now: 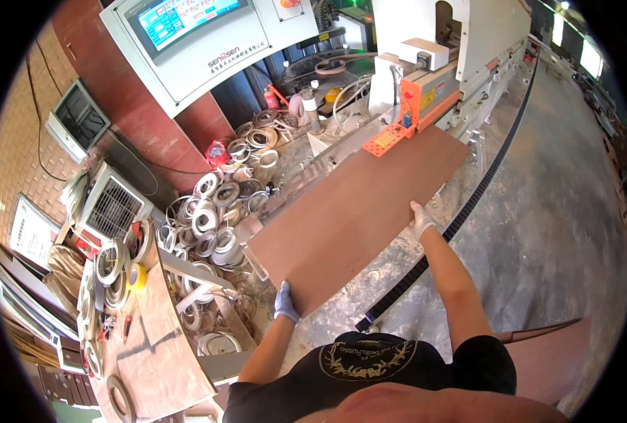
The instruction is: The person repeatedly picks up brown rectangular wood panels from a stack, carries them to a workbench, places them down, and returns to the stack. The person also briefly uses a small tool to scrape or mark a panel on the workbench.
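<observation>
A long brown board [349, 222] lies slanting across the middle of the view, its far right end under the orange guard [420, 102] of a white machine [486, 42]. My left hand [286, 303], in a pale bluish glove, grips the board at its near left corner. Further right, my right hand [421, 220], in a whitish glove, holds the near long edge with the thumb on top. The fingers under the board are hidden on both hands.
Rolls of edging tape [204, 217] heap on the floor at left. A worktable [162, 352] carries more rolls, yellow tape [137, 277] and a red-handled tool [127, 328]. A black cable track [461, 215] crosses the floor at right. Above hangs a control panel [208, 53]. Brown boards [546, 359] lie behind my right arm.
</observation>
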Available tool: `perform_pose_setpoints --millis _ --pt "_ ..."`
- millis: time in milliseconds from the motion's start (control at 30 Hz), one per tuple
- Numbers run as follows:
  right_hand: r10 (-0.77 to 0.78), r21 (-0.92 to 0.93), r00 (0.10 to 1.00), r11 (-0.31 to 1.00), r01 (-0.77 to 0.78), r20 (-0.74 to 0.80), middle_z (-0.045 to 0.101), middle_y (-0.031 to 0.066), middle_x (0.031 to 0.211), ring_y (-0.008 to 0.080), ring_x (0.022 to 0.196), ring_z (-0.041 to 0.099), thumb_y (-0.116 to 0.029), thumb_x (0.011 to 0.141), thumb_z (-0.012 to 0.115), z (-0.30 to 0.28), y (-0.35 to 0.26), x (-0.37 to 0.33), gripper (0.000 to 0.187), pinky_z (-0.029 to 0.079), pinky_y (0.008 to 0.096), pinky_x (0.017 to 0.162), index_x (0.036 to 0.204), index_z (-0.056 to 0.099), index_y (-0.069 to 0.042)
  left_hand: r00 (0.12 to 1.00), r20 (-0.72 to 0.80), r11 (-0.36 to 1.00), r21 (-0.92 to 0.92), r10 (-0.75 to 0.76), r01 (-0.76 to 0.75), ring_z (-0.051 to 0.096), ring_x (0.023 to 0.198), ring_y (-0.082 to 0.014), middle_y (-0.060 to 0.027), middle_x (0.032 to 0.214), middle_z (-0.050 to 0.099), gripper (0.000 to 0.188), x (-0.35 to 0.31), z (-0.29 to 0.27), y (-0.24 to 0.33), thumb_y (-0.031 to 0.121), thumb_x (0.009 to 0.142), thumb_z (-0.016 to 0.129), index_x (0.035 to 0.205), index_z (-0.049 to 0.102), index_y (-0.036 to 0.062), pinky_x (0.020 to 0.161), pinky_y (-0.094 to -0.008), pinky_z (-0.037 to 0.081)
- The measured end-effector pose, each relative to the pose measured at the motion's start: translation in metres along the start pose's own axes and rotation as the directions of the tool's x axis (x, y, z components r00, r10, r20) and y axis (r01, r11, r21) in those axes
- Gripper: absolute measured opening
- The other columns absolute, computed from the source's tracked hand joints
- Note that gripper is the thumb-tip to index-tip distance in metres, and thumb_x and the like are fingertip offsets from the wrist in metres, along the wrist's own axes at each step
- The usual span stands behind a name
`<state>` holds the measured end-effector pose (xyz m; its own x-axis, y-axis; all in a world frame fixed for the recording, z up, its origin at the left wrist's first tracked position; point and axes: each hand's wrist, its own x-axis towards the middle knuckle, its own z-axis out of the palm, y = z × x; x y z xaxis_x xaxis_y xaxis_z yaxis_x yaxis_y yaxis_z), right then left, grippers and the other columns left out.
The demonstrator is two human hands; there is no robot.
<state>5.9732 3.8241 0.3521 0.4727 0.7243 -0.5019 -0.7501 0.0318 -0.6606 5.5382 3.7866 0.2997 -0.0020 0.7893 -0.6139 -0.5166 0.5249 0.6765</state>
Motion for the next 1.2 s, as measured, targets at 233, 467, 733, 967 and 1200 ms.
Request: perform_pose_setpoints --millis 233,467,733,967,1200 --pt "-0.847 -0.925 0.400 -0.246 0.290 0.351 0.057 0.0163 0.105 0.0337 0.098 0.053 -0.012 0.069 0.068 -0.170 -0.026 -0.174 0.046 0.042 0.0383 0.088 0.113 0.053 -0.006 0.610 0.139 0.554 0.299 0.780 -0.777 0.046 0.108 -0.0211 -0.0090 0.115 0.047 0.058 -0.065 0.076 -0.016 0.030 0.085 0.059 0.129 0.029 0.0050 0.095 -0.0356 0.036" --pt "-0.689 -0.449 0.148 0.280 -0.848 -0.710 0.049 0.0114 0.119 0.0277 0.114 0.044 -0.064 0.069 0.056 -0.385 0.085 -0.407 0.071 0.039 0.0448 0.091 0.122 0.048 -0.018 0.153 0.879 0.050 0.146 0.452 -0.988 0.035 0.124 -0.0311 -0.0202 0.132 0.037 0.054 -0.119 0.139 -0.116 0.018 0.085 0.056 0.130 0.033 -0.0026 0.104 -0.0401 0.026" --pt "-0.136 0.071 -0.342 0.845 -0.530 -0.930 0.034 0.0156 0.136 0.0326 0.123 0.036 -0.058 0.065 0.064 -0.446 0.123 -0.470 0.087 0.034 0.0440 0.097 0.134 0.032 -0.017 0.293 0.936 0.439 0.350 -0.193 -0.827 0.036 0.122 -0.0228 -0.0131 0.131 0.038 0.052 -0.173 0.180 -0.211 0.001 0.083 0.052 0.131 0.032 0.0009 0.104 -0.0333 0.027" --pt "-0.136 -0.131 0.010 0.970 0.204 -0.991 0.059 0.0152 0.109 0.0287 0.098 0.057 -0.042 0.080 0.060 -0.550 0.204 -0.507 0.053 0.043 0.0363 0.085 0.115 0.052 -0.002 0.199 0.782 0.400 0.498 -0.590 -0.769 0.050 0.097 -0.0173 -0.0077 0.114 0.050 0.043 -0.162 0.166 -0.316 0.005 0.085 0.055 0.125 0.039 0.0034 0.088 -0.0272 0.041" --pt "-0.300 0.444 0.851 0.750 0.490 -0.432 0.042 0.0087 0.133 0.0236 0.121 0.039 -0.056 0.072 0.062 -0.457 0.208 -0.420 0.081 0.033 0.0378 0.099 0.134 0.035 -0.011 0.197 0.098 0.079 0.992 -0.976 -0.101 0.055 0.081 -0.0190 -0.0035 0.096 0.057 0.045 -0.199 0.142 -0.433 0.039 0.083 0.060 0.115 0.047 0.0102 0.072 -0.0360 0.048"
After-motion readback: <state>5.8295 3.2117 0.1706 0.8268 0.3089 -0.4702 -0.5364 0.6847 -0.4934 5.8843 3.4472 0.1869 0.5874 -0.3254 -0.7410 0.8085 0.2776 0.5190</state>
